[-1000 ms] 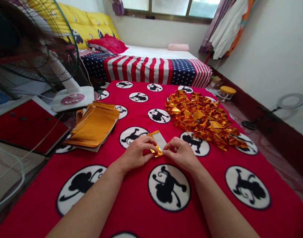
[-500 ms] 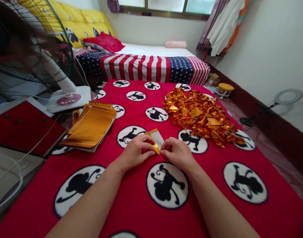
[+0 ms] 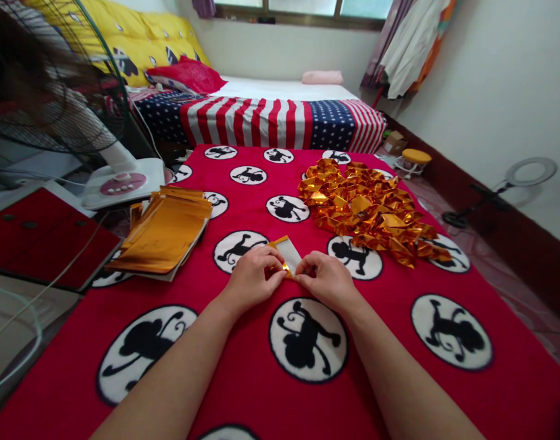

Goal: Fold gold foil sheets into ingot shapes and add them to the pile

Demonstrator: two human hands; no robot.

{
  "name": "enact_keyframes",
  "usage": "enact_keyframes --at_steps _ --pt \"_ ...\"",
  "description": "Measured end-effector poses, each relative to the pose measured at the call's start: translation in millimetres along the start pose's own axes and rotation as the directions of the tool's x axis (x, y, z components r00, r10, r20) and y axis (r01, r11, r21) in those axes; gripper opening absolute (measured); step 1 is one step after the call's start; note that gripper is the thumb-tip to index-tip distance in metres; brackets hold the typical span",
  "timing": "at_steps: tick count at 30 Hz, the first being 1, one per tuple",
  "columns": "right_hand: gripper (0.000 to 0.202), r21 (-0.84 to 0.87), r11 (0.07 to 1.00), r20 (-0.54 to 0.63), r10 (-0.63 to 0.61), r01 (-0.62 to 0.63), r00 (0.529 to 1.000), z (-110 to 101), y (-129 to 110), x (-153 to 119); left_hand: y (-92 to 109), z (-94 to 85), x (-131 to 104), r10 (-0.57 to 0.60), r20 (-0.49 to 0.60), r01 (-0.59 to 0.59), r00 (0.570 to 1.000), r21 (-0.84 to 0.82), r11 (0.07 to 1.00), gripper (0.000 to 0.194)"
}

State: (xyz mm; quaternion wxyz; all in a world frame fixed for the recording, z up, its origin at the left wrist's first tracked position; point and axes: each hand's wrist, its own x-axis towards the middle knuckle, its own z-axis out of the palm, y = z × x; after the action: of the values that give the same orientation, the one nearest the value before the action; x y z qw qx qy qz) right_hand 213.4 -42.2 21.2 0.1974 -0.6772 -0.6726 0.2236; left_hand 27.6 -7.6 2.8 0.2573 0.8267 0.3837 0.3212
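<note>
Between my hands, just above the red cloth (image 3: 371, 318) with monkey prints, is a small sheet of gold foil paper (image 3: 289, 250). Its pale inner side faces up, and gold shows along its folded edges. My left hand (image 3: 256, 273) is closed, pinching the sheet's near left edge between thumb and fingers. With thumb and forefinger together, my right hand (image 3: 324, 278) pinches the near right corner. My fingers hide part of the near edge. A stack of flat gold foil sheets (image 3: 165, 229) lies to the left. To the right spreads a heap of folded gold foil pieces (image 3: 366, 208).
A fan (image 3: 119, 165) stands at the left beside a dark red panel (image 3: 41, 235) with loose cables. Behind the table is a bed with a flag-patterned cover (image 3: 261, 122). A yellow stool (image 3: 416, 156) and a ring light (image 3: 531, 172) stand on the right.
My left thumb and fingers have shifted slightly along the sheet's near edge, and less gold shows between my hands. The whole view has moved slightly. Both hands keep their pinch.
</note>
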Motion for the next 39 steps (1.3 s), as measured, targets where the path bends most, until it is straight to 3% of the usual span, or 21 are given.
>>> enact_keyframes --at_steps 22,39 --pt "0.007 -0.033 0.999 -0.005 0.005 -0.005 1.0 0 -2 -1 4 5.5 3 -0.108 -0.085 0.107 0.99 -0.024 0.994 0.015" --pt "0.008 -0.046 0.999 0.007 0.023 -0.022 1.0 -1 -5 -1 4 12.0 4 -0.098 -0.12 0.104 0.988 0.044 0.994 0.022"
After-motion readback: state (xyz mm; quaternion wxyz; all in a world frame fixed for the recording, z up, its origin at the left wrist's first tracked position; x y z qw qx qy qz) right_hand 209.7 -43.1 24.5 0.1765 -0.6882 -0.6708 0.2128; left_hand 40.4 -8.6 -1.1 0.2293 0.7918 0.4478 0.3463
